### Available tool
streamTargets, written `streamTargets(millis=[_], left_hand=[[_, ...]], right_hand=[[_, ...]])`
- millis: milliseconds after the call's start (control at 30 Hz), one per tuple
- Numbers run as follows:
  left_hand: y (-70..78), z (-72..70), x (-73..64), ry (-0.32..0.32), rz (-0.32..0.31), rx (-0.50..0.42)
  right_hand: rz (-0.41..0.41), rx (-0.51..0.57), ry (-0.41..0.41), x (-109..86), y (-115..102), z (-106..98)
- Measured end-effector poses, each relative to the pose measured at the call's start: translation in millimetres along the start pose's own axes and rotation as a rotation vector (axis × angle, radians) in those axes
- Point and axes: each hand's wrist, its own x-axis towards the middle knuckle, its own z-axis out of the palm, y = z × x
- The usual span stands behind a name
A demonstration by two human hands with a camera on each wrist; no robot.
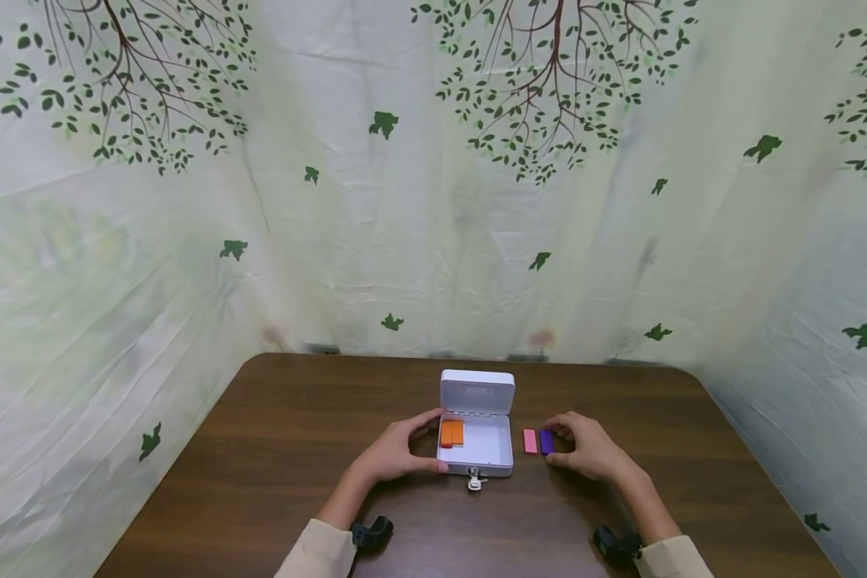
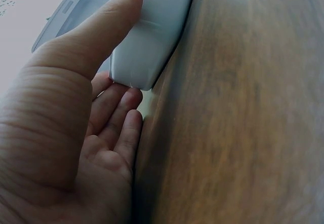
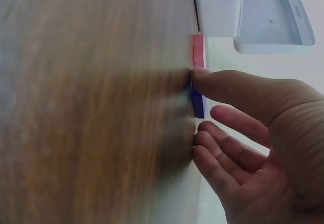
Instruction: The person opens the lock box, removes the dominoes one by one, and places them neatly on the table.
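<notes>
A white hinged box [image 1: 490, 449] lies on the table with its lid [image 1: 477, 393] raised and a metal latch [image 1: 474, 482] at the front. Orange blocks [image 1: 451, 433] lie side by side in its left part. My left hand [image 1: 397, 451] grips the box's left side, thumb at the front corner and fingers toward the back. Right of the box, a pink block [image 1: 530, 441] and a purple block [image 1: 546, 441] lie flat with a narrow gap between them. My right hand [image 1: 588, 449] pinches the purple block by its ends, thumb on the near end; the fingertip contact is partly hidden.
The brown wooden table [image 1: 318, 401] has rounded far corners. A pale curtain [image 1: 433, 241] with printed leaves and branches hangs behind it and along both sides. Each wrist wears a black camera [image 1: 372, 534], near the cuffs of light sleeves.
</notes>
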Motion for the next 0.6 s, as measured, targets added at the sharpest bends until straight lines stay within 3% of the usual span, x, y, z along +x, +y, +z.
streamTargets(millis=[600], left_hand=[[0.3, -1.0, 0.3, -0.005, 0.012, -0.018]], right_hand=[[-0.006, 0.017, 0.077, 1.7, -10.5, 0.2]])
